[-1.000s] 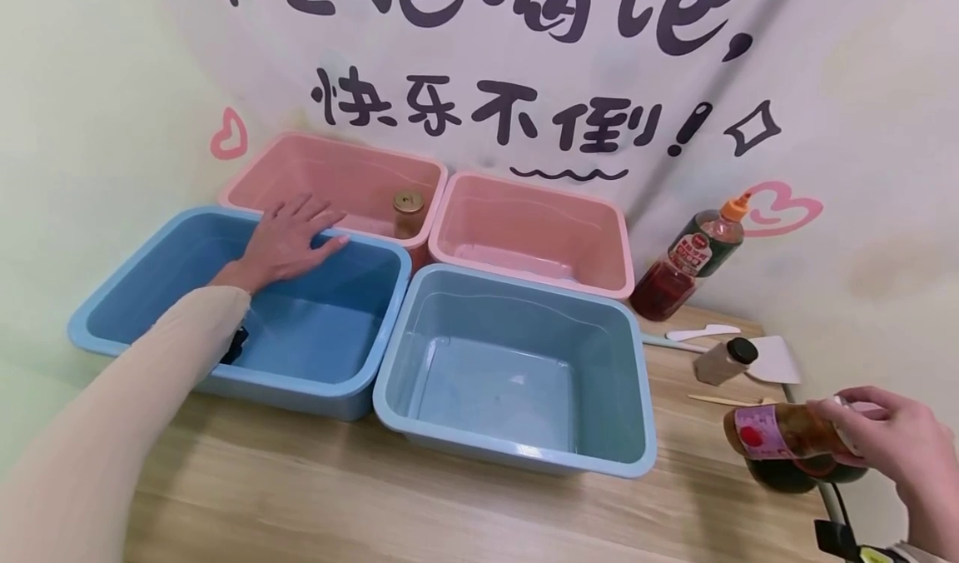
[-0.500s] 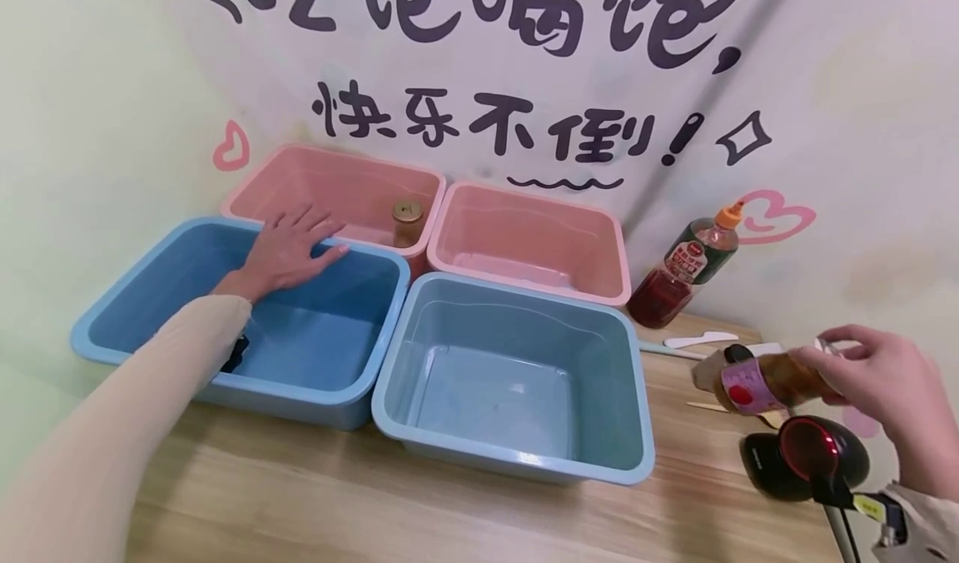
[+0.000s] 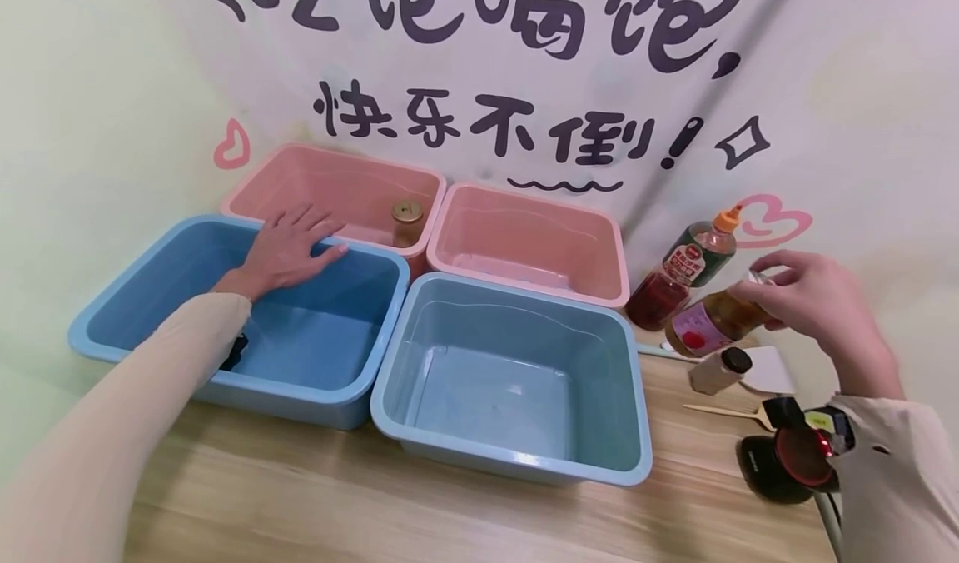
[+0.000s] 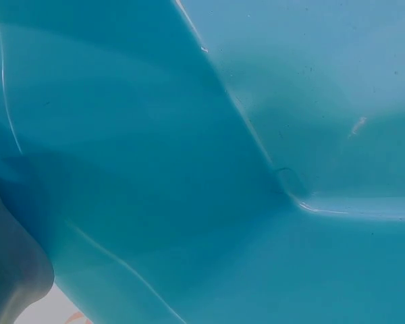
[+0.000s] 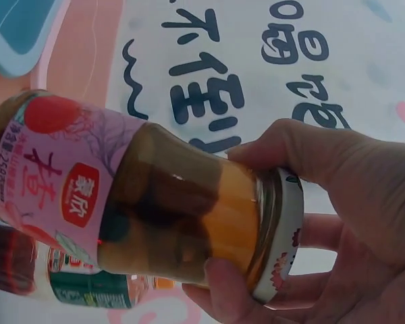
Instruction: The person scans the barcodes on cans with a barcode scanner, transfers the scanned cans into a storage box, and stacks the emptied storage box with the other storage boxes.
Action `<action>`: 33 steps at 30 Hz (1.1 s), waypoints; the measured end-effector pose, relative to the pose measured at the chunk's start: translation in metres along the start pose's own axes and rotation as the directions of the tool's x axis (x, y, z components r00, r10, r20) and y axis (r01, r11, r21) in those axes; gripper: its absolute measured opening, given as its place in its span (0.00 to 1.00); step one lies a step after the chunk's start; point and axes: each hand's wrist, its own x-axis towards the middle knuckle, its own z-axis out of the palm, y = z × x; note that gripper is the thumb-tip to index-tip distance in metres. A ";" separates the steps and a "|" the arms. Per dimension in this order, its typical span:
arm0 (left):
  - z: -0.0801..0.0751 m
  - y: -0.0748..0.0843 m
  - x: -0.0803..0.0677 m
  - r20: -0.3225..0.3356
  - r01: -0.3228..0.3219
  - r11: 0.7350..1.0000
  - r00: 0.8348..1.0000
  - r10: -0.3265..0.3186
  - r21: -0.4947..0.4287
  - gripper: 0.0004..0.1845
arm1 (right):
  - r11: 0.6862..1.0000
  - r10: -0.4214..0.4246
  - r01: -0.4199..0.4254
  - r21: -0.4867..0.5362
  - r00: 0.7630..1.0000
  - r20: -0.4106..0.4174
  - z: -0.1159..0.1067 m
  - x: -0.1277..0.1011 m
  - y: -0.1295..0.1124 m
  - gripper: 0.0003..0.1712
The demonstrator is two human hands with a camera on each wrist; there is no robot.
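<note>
My right hand point(image 3: 812, 301) grips a glass jar point(image 3: 712, 321) by its lid end and holds it tilted in the air. In the right wrist view the jar point(image 5: 169, 196) shows a pink label with a red fruit and a patterned white lid. Behind it stands a sauce bottle point(image 3: 693, 255) with an orange nozzle. My left hand point(image 3: 288, 251) rests with spread fingers on the far rim of the blue bin point(image 3: 330, 392), next to the left pink bin point(image 3: 300, 151). Only the bin's inner walls and an edge of that hand point(image 4: 17, 270) show in the left wrist view.
A gold-lidded can point(image 3: 408, 213) stands in the left pink bin. The right pink bin point(image 3: 528, 196) and grey-blue bin point(image 3: 517, 459) adjoin it. On the wooden table point(image 3: 419, 513) lie a black-capped shaker point(image 3: 719, 371), a spatula point(image 3: 767, 370), a gold fork point(image 3: 727, 411) and a black device point(image 3: 767, 467).
My right hand has carried the jar up and to the left, from above the black device to in front of the sauce bottle. The left hand has stayed on the rim.
</note>
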 end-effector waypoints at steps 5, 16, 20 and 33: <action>0.000 -0.001 -0.001 0.005 0.004 1.000 1.000 -0.004 0.004 0.34 | 0.998 -0.059 0.059 -0.032 0.998 0.014 0.002 0.018 -0.021 0.32; 0.000 0.001 -0.003 -0.001 0.013 1.000 1.000 -0.013 0.013 0.33 | 0.985 -0.164 0.164 -0.044 0.986 0.003 0.022 0.050 -0.055 0.30; -0.001 0.002 -0.002 -0.003 0.013 1.000 1.000 -0.013 0.020 0.33 | 0.980 -0.189 0.190 -0.055 0.982 0.011 0.028 0.061 -0.070 0.28; -0.002 0.006 -0.002 0.014 0.034 0.999 0.999 -0.035 0.021 0.32 | 0.949 -0.315 0.316 -0.010 0.947 0.059 0.059 0.099 -0.126 0.22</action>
